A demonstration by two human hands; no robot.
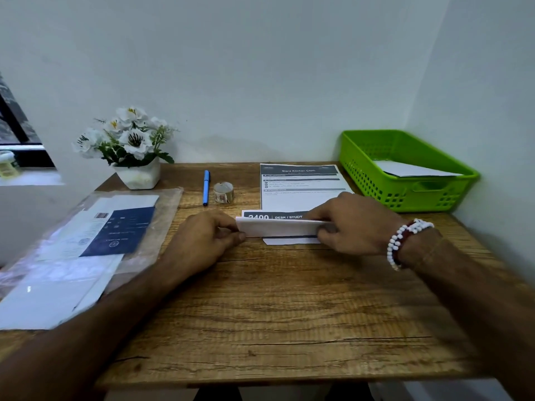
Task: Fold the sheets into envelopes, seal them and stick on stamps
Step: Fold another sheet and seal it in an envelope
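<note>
A white printed sheet point(278, 227) lies mid-table, its near part folded up over the dark "DESK / STUDY" header. My left hand point(208, 238) pinches the fold's left end. My right hand point(353, 224), with a white bead bracelet at the wrist, pinches the right end. Behind it lies a second printed sheet point(298, 183) headed "Store Kitchen Cloth". A small roll of stamps point(223, 192) stands by a blue pen point(206, 187). A clear plastic pack of envelopes and papers point(86, 241) lies on the left.
A green plastic basket point(405, 186) holding a white paper sits at the back right against the wall. A white pot of artificial flowers point(130, 151) stands at the back left. The wooden table point(275, 314) ends close in front of me.
</note>
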